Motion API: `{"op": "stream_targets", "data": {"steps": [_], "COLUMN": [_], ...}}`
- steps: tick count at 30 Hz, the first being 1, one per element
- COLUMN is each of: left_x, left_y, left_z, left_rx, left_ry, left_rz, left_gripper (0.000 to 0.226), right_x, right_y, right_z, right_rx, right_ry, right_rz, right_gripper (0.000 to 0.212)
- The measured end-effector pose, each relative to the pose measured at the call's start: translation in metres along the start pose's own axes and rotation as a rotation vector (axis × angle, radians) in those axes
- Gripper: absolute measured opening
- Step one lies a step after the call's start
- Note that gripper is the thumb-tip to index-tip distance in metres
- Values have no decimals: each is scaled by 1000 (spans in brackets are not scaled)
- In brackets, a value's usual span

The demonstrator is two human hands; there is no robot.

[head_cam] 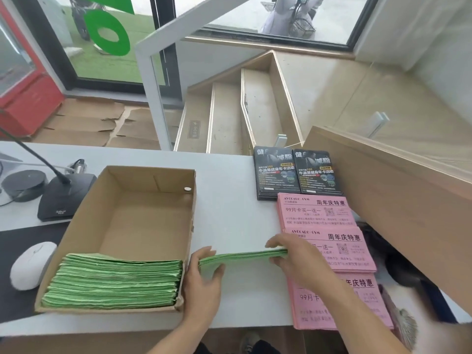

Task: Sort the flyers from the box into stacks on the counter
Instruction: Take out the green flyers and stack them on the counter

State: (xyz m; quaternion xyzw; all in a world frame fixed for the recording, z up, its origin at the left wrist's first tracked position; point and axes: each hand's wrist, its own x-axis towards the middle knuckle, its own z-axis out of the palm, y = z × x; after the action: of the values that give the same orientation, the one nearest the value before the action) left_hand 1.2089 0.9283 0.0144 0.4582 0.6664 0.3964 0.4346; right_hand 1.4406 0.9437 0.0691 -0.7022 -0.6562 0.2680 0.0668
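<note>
A thin bundle of green flyers (pixel 242 256) hangs edge-on above the white worktop (pixel 229 190), between the cardboard box (pixel 143 200) and the pink flyer stacks (pixel 332 251). The left hand (pixel 204 279) pinches its left end, fingers (pixel 217 270) curled underneath. The right hand (pixel 293 259) grips the right end, thumb on top. More green flyers (pixel 115 284) lie in the box; black flyer stacks (pixel 296 172) sit beyond the pink.
</note>
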Motion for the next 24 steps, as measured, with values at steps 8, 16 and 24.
{"op": "stream_targets", "data": {"steps": [8, 16, 24], "left_x": [20, 106, 122], "left_y": [22, 64, 59], "left_z": [29, 52, 54], "left_rx": [65, 368, 680], "left_ry": [65, 67, -252], "left_rz": [15, -46, -162], "left_gripper": [25, 51, 109], "right_x": [26, 95, 102], "right_y": [9, -4, 11], "right_z": [-11, -25, -4], "right_rx": [623, 81, -343], "right_ry": [137, 163, 153], "right_rz": [167, 118, -90], "right_gripper": [19, 23, 51]}}
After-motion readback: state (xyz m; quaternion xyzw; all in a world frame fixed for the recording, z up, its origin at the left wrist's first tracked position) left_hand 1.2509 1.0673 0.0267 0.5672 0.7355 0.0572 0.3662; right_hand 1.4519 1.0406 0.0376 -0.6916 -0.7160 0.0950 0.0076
